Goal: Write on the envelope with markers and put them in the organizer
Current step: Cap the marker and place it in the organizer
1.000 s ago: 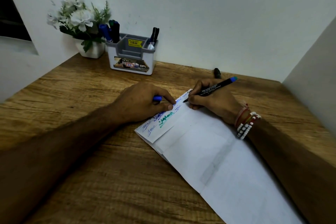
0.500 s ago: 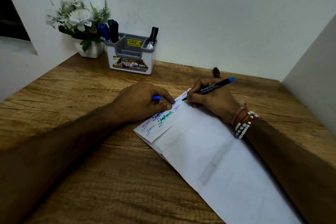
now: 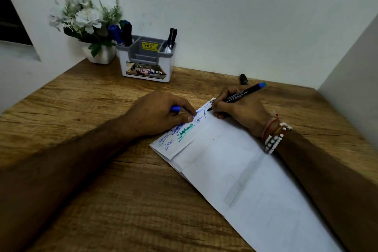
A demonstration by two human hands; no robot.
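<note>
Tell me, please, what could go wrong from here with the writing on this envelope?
The left hand presses its fingers on the flap beside inked words and may smear them.
The marker in the right hand writes at the far corner of the envelope; a stroke might run onto the table.
The black cap behind the right hand could get knocked away.

The surface (image 3: pixel 81 200) is brown with streaky wood grain. The envelope (image 3: pixel 235 170) is white, with blue and green scribbles on its far-left flap. The marker (image 3: pixel 243 93) is black with a blue end, and the cap (image 3: pixel 175 108) is blue. The organizer (image 3: pixel 126 63) is white with a grey insert and a yellow sticker (image 3: pixel 150 46). White flowers (image 3: pixel 88 16) with green leaves fill a white pot (image 3: pixel 104 57). The bracelets (image 3: pixel 273 142) are white beads and red threads.
</note>
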